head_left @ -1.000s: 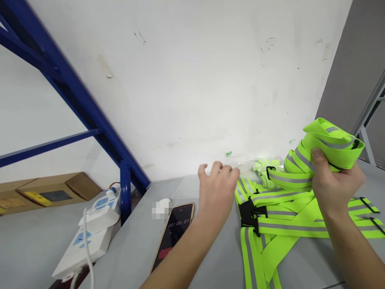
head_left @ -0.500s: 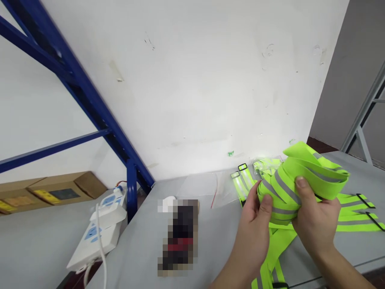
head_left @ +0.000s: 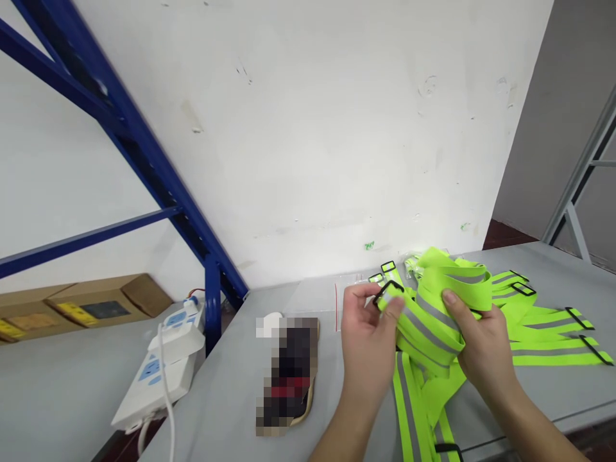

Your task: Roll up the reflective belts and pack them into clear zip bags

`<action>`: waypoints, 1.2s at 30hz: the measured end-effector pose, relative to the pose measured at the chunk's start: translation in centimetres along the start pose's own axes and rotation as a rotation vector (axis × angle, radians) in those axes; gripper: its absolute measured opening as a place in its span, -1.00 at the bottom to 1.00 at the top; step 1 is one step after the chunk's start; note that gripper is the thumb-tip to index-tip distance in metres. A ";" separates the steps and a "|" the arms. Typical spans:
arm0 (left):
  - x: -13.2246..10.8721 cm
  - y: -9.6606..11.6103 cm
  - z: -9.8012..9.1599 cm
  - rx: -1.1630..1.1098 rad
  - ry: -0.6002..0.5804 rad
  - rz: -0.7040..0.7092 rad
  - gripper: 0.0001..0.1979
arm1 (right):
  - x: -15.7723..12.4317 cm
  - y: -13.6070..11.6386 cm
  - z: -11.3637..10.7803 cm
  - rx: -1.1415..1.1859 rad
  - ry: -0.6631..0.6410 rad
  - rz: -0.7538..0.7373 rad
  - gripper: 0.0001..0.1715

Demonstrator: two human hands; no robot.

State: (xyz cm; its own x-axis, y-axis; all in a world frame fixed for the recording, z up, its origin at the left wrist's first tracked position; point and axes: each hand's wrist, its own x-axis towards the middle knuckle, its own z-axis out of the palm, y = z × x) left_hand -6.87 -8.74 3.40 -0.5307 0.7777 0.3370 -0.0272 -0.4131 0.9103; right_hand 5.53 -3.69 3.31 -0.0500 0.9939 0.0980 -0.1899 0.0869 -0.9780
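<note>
Between my hands is a folded bundle of neon yellow-green reflective strap [head_left: 436, 314] with grey stripes. My left hand [head_left: 366, 346] pinches one strap end beside its black buckle [head_left: 385, 292], at the bundle's left. On the other side, my right hand [head_left: 488, 350] is wrapped round the bundle, its thumb pressed on top. Beneath and to the right lie more neon straps [head_left: 548, 352] with black buckles, spread over the grey table [head_left: 219, 410]. Two strap lengths [head_left: 409, 404] run down towards the near edge.
A clear plastic bag [head_left: 312, 296] with a red line lies left of the straps. Nearer me is a dark, pixelated object [head_left: 291, 366]. White power strips [head_left: 166, 378] with a cable, cardboard boxes [head_left: 103, 301] and a blue metal frame [head_left: 212, 301] stand at the left.
My left hand has moved left off the bundle's side and now grips a strap end with its buckle. The bundle and right hand have shifted slightly left and lower.
</note>
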 end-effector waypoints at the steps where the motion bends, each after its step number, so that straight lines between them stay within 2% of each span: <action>1: 0.2 0.0 0.1 0.022 0.007 -0.038 -0.60 | -0.3 -0.1 0.2 0.051 -0.055 0.041 -0.11; 2: 0.4 -0.1 0.1 0.042 -0.006 -0.072 -0.60 | -0.6 -0.2 0.4 0.110 -0.085 0.085 -0.07; 5: 0.6 -0.6 0.1 0.080 -0.079 -0.093 -0.60 | -0.9 -0.5 1.2 0.260 -0.059 0.209 -0.01; 8: 0.8 -1.1 -0.2 0.285 -0.039 -0.035 -0.64 | -0.7 -0.4 1.8 0.334 -0.062 0.263 -0.10; 10: 1.0 -1.1 -0.6 0.341 -0.095 -0.083 -0.64 | -0.5 -0.1 2.2 0.339 -0.079 0.281 -0.14; 12: 1.1 -1.1 -1.0 0.265 -0.190 -0.136 -0.62 | -0.4 0.3 2.4 0.328 -0.083 0.299 -0.12; 17: 0.6 -0.6 -1.6 0.171 -0.286 -0.224 -0.47 | 0.4 1.4 2.7 0.197 -0.138 0.227 -0.06; 20: -0.2 -0.4 -1.2 0.046 -0.361 -0.220 -0.49 | 0.9 1.3 2.3 0.158 -0.137 0.207 0.00; 23: -0.2 -0.2 -1.4 -0.049 -0.466 -0.224 -0.54 | 1.2 0.8 1.4 0.029 -0.186 0.178 -0.03; 25: 0.8 -0.3 -2.6 0.115 -0.586 -0.234 -0.62 | 1.4 0.8 0.6 -0.186 -0.211 0.121 -0.09; 27: 2.9 -0.7 -4.5 0.576 -0.617 -0.144 -0.63 | 1.8 1.1 -0.3 -0.467 -0.209 -0.032 -0.18; 28: 4.1 -1.0 -5.6 1.018 -0.509 -0.025 -0.62 | 2.0 1.5 -0.6 -0.601 -0.202 -0.179 -0.25; 29: 5.5 -1.4 -6.8 1.195 -0.389 0.008 -0.61 | 2.1 1.9 -0.9 -0.721 -0.205 -0.388 -0.36; 30: 6.9 -1.9 -7.9 1.304 -0.335 0.049 -0.47 | 2.3 2.4 -1.2 -0.827 -0.196 -0.636 -0.47; 31: 8.1 -2.4 -9.0 1.406 -0.332 0.083 -0.32 | 2.4 2.9 -1.4 -0.925 -0.174 -0.888 -0.57; 32: 9.3 -3.0 -10.0 1.485 -0.380 0.102 -0.21 | 2.4 3.3 -1.6 -1.011 -0.140 -1.110 -0.62; 33: 10.3 -3.4 -10.8 1.545 -0.436 0.149 -0.18 | 2.4 3.7 -1.7 -1.081 -0.101 -1.273 -0.60; 34: 11.1 -3.8 -11.5 1.594 -0.495 0.191 -0.21 | 2.3 4.1 -1.8 -1.136 -0.075 -1.374 -0.54; 36: 12.2 -4.3 -12.2 1.656 -0.608 0.275 -0.37 | 2.0 4.7 -1.9 -1.199 -0.081 -1.442 -0.39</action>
State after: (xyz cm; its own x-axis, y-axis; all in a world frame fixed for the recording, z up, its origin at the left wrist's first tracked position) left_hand -23.61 -3.27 0.67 -0.0061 0.9818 0.1898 0.9990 0.0145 -0.0431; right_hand 6.38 -1.17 -1.42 -0.5459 0.1220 0.8289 0.5735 0.7757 0.2635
